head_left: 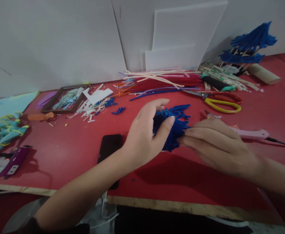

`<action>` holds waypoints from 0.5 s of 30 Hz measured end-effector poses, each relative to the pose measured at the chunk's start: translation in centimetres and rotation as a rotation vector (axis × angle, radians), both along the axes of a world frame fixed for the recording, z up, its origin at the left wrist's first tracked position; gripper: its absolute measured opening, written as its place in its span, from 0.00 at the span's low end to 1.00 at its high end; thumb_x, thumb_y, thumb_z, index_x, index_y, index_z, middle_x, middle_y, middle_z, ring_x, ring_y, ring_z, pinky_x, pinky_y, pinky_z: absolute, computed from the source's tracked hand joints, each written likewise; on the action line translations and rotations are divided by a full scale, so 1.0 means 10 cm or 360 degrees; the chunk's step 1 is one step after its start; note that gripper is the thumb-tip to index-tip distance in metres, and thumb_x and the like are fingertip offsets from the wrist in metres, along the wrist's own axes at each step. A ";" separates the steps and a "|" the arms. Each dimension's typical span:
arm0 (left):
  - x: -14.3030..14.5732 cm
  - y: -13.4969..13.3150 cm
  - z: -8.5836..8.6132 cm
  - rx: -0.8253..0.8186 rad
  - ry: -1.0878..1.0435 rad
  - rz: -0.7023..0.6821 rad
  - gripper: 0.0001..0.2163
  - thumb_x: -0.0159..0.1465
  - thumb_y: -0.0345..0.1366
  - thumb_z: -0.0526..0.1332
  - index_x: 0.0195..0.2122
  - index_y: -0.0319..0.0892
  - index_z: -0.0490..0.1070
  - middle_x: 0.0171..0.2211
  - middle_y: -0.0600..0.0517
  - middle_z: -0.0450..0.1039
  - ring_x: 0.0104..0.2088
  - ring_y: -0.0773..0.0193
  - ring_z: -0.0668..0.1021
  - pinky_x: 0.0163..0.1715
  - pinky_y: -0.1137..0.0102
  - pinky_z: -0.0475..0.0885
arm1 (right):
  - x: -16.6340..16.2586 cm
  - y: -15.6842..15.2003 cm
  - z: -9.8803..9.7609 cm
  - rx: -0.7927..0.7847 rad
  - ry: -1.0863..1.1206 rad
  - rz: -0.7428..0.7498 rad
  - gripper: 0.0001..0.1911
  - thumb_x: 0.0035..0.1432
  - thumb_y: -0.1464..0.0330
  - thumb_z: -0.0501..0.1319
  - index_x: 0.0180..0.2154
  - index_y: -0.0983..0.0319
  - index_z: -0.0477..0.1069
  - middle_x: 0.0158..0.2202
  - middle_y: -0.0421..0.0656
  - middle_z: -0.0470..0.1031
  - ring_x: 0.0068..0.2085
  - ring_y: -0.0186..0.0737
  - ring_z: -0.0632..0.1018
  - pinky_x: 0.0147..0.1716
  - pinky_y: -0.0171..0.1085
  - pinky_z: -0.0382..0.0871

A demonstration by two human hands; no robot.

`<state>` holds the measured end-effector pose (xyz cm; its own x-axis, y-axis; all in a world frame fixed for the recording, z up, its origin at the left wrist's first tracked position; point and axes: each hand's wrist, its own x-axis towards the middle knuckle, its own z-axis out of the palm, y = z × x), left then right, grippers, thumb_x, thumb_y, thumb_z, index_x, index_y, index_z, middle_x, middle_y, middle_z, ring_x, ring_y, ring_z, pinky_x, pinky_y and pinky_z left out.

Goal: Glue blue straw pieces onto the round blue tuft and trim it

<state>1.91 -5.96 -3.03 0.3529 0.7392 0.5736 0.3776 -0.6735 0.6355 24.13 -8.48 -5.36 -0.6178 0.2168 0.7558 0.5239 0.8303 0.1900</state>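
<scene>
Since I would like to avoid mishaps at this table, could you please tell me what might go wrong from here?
The left hand curves around the blue fuzzy bundle, so a tight squeeze might bend its strands. The phone lies near the table edge, by the left forearm, and could get knocked. The right hand is close to the pink corded tool and might bump it.

Red-topped table [71, 162], pale front edge [167, 204] worn. Directly upon it: black rectangular phone [110, 144]; shallow brown rectangular tray [51, 100], left rear; white and blue scraps [109, 102] scattered beside the tray; multicoloured fuzzy stems [157, 84] heaped along the rear; metal scissors with red and yellow loop handles [212, 104]; pink-handled corded tool [253, 134]; purple boxy device [18, 161], far left; tan cardboard tube [264, 74], right rear
</scene>
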 end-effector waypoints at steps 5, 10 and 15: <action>-0.03 -0.01 0.08 0.0177 -0.0083 0.0082 0.07 0.76 0.33 0.53 0.44 0.48 0.71 0.41 0.52 0.79 0.41 0.61 0.81 0.49 0.60 0.77 | -0.05 0.00 0.03 -0.0027 -0.0003 0.0001 0.06 0.63 0.78 0.63 0.39 0.62 0.73 0.35 0.46 0.80 0.39 0.40 0.77 0.38 0.41 0.76; -0.05 -0.03 0.07 0.0241 -0.0125 0.0059 0.08 0.77 0.35 0.51 0.45 0.49 0.69 0.39 0.53 0.78 0.38 0.63 0.80 0.43 0.63 0.77 | -0.04 0.02 0.00 -0.0134 0.0017 -0.0027 0.07 0.63 0.77 0.65 0.42 0.62 0.75 0.35 0.43 0.79 0.38 0.38 0.77 0.40 0.40 0.75; -0.06 0.06 -0.09 0.0185 -0.0047 0.0067 0.16 0.74 0.46 0.58 0.59 0.48 0.64 0.53 0.46 0.77 0.53 0.56 0.79 0.57 0.57 0.75 | -0.08 0.05 -0.06 -0.0219 0.0224 -0.0089 0.07 0.65 0.74 0.63 0.42 0.56 0.74 0.36 0.41 0.78 0.39 0.39 0.77 0.40 0.42 0.75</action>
